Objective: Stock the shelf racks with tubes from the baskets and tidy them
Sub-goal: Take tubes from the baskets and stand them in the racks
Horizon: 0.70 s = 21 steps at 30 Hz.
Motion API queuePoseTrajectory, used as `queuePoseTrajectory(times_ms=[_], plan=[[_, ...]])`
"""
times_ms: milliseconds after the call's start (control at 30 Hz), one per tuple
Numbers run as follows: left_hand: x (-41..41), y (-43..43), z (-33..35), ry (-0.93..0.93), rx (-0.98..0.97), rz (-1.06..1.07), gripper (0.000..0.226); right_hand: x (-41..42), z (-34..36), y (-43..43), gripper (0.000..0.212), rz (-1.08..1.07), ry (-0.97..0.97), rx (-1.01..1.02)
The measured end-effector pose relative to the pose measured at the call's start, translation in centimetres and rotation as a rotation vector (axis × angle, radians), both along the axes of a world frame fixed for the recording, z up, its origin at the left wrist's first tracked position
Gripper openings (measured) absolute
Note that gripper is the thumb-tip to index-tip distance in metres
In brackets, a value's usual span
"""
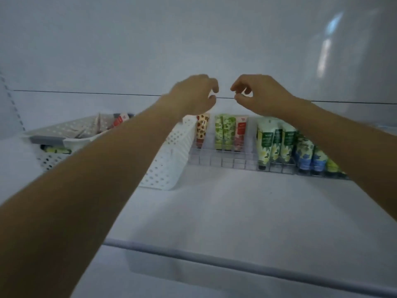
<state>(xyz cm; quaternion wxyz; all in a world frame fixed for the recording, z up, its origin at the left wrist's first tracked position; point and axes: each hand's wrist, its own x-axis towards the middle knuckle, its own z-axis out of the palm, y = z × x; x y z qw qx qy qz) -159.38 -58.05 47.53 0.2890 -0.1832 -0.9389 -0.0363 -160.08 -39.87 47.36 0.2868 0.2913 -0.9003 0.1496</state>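
Found fingers (214,89) of left hand (193,96) loosely curled, nothing between them; likewise fingers (234,88) of right hand (260,96). Noted both hands raised side by side, close but apart, above the rack (225,161) and clear of it.

Judged stocking partly done. Tubes (224,131) standing caps-down in the rear slots, denser toward the right. Several front slots and gaps at the left unfilled. Observed more tubes lying in the grey-rimmed basket (64,134) at far left, so stock remaining. Recorded white basket (169,160) just beside the rack's left end, contents not visible.

Tubes in rack: soft, printed in spotted, green, red and blue patterns. Mostly upright, a few at right leaning. Tidying judged outstanding.
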Motion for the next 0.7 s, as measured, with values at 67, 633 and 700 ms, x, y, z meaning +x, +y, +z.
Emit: queuePoseTrajectory(times_ms=[67,633,700], plan=[[0.2,-3.7,1.8,-0.004,-0.066,0.092,0.033,-0.1,0.2,-3.2,0.029,0.054,-0.01,0.057],[0.1,-32.0,0.2,-0.457,-0.058,0.159,0.027,-2.8,-0.7,-29.4,0.031,0.199,-0.35,0.454],[-0.2,-32.3,0.1,-0.6,-0.067,0.141,0.029,-3.2,-0.9,-30.2,0.03,0.199,-0.412,0.453]])
